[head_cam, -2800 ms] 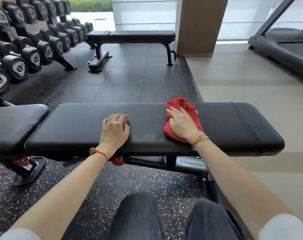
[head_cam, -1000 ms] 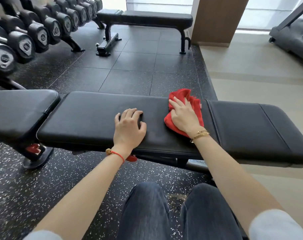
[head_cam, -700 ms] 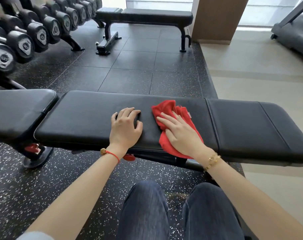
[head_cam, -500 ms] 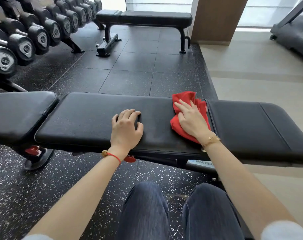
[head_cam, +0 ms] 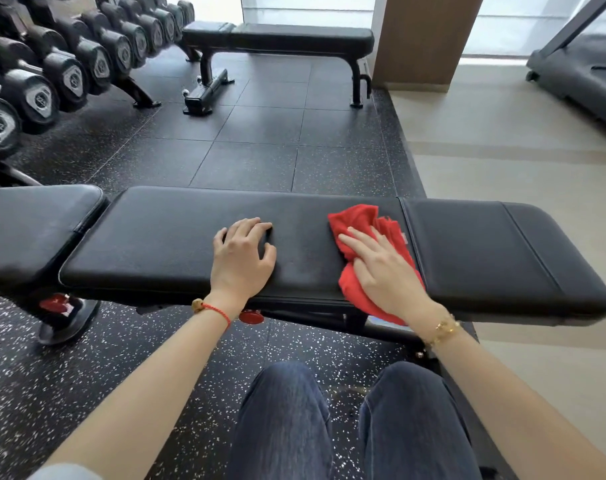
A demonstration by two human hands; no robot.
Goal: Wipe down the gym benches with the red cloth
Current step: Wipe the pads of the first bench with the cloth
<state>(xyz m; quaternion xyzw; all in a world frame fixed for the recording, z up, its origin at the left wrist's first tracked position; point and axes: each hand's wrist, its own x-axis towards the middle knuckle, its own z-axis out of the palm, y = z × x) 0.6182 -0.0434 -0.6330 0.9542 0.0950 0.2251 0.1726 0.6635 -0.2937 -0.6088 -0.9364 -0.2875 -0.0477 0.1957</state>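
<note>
- Red cloth [head_cam: 358,220] lies bunched on the black padded counter [head_cam: 163,237], just left of the pad's stitched seam; its near edge hangs over the front of the pad.
- Right hand [head_cam: 381,268] presses flat on the cloth; fingers [head_cam: 351,237] straight and spread, gripping nothing.
- Left hand [head_cam: 242,258] rests on bare padding, apart from the cloth; fingers loosely bent, tips on the pad, holding nothing.
- Second bench [head_cam: 294,36] stands beyond; dumbbell rack [head_cam: 69,74] far left.
</note>
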